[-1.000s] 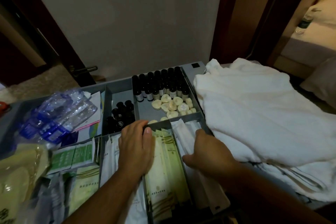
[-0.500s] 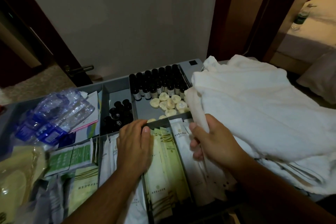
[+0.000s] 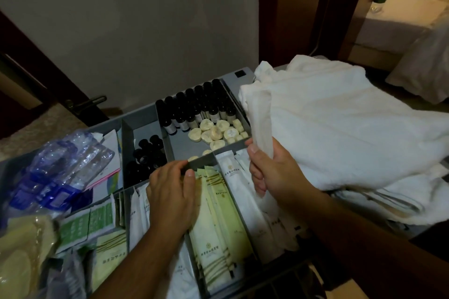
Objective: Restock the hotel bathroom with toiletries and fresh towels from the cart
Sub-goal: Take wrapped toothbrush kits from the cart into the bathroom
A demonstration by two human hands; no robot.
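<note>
A grey divided cart tray holds toiletries. My left hand rests on the sachet compartments, its fingers hooked over a grey divider, beside pale green sachets. My right hand grips a bunched edge of the white towel and holds it up off the white sachets. The towel pile covers the cart's right side. Behind the hands stand small dark bottles and round wrapped soaps.
Crumpled clear and blue plastic packaging lies at the left, with green-printed packets and a yellowish bag in front. A wall rises behind the cart. A dark door frame and a lit room with a bed are at the right.
My right hand rose from the white sachets, took hold of the towel's edge and lifted it. The left hand has stayed on the divider.
</note>
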